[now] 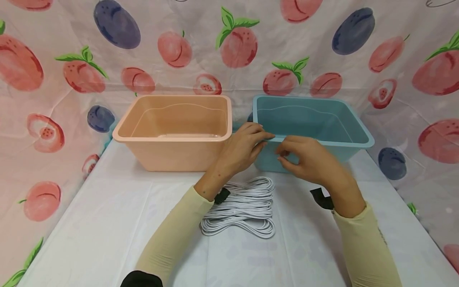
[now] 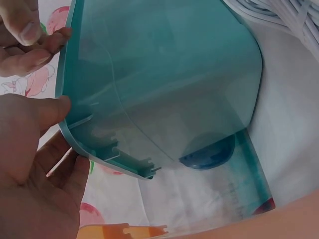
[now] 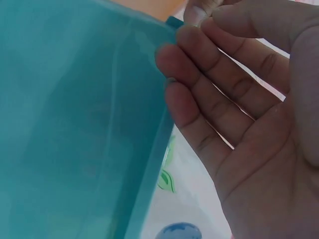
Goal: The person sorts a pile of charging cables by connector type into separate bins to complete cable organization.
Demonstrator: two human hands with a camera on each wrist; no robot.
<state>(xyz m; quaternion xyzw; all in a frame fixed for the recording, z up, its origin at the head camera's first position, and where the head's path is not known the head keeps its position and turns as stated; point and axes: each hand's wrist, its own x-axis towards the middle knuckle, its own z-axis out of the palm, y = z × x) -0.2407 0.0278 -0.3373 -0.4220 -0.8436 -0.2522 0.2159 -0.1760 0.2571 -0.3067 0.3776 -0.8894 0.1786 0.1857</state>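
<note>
A teal plastic bin (image 1: 344,147) stands at the back right of the table. My left hand (image 1: 242,149) holds its rim at the front left corner, thumb on the outer side and fingers around the lip, as the left wrist view shows. Close by, my right hand (image 1: 310,159) has its loosely bent fingertips against the front rim (image 3: 169,94). Nothing shows between its thumb and fingers in the head view. A peach-coloured bin (image 1: 183,155) stands to the left, partly behind my left hand. A bundle of white cord (image 1: 247,207) lies looped on the table below my hands.
A white cloth covers the table (image 1: 107,223). Behind it hangs a fruit-patterned curtain (image 1: 201,16), close to the backs of both bins. Black straps (image 1: 322,198) sit at my wrists. The two bins stand side by side with a narrow gap.
</note>
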